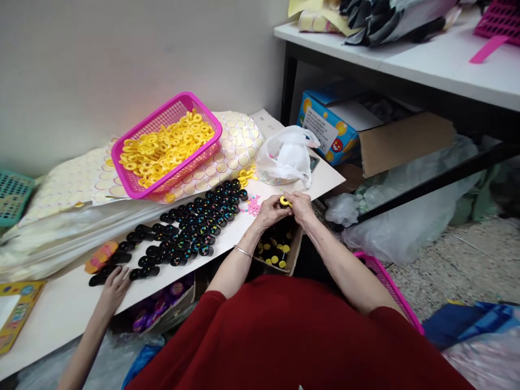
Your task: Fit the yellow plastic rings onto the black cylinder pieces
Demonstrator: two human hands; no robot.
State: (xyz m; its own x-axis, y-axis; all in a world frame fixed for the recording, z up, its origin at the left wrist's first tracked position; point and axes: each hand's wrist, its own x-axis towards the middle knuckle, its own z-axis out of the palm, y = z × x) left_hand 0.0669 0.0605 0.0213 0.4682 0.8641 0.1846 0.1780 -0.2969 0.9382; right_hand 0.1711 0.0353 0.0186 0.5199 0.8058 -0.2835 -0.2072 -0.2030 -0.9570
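Observation:
My left hand [271, 210] and my right hand [301, 206] meet at the table's front edge, both closed together on one small black piece with a yellow ring [285, 202] on it. Just below them sits an open cardboard box [296, 250] holding several black pieces capped with yellow. A dense group of black round pieces [190, 227] with coloured dots lies on the white table [60, 309] to the left. A few pink bits [253, 205] lie beside my left hand.
A pink basket [134, 187] of yellow rings stands at the back on sheets of round stickers [238, 149]. A white plastic bag [286, 157] lies behind my hands. Another person's hand [114, 287] touches black pieces at the left. A blue box [327, 124] sits under the right table.

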